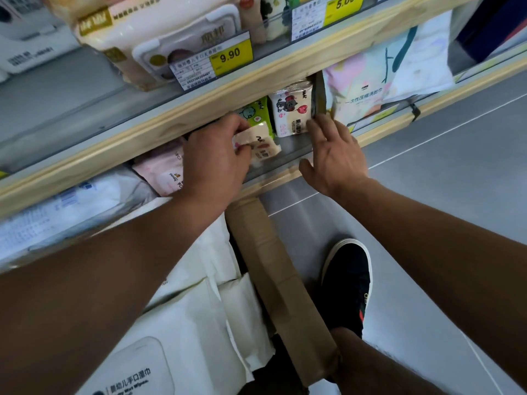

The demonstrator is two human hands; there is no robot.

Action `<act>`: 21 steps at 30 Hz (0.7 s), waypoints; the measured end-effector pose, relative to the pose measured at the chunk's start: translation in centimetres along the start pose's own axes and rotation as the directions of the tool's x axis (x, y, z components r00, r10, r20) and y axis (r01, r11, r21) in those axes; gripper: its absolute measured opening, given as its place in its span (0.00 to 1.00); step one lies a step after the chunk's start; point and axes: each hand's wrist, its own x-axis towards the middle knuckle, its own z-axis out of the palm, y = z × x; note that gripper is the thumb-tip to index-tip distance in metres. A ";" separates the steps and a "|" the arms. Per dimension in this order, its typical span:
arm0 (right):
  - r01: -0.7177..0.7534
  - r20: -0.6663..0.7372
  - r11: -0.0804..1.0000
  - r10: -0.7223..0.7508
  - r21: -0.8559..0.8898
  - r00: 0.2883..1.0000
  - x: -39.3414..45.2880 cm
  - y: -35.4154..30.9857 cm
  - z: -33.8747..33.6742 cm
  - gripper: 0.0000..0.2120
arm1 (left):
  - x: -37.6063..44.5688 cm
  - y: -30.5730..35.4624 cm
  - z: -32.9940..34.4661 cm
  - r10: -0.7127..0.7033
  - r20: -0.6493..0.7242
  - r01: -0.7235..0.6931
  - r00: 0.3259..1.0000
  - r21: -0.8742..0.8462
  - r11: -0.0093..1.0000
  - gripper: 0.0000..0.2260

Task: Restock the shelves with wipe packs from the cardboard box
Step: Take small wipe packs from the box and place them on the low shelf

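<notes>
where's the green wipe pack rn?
Head view, centre: the green wipe pack stands on the lower shelf, just behind the left hand and left of the white bear-print pack.

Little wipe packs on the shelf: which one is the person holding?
The pale peach pack, gripped in the left hand. The green pack and white bear pack stand untouched behind it.
</notes>
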 end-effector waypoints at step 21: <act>0.004 0.093 0.997 -0.011 0.072 0.996 -2.5 0.4 1.0 0.37 | 3.1 -1.2 6.9 -0.067 -0.041 0.071 0.997 0.110 0.991 0.12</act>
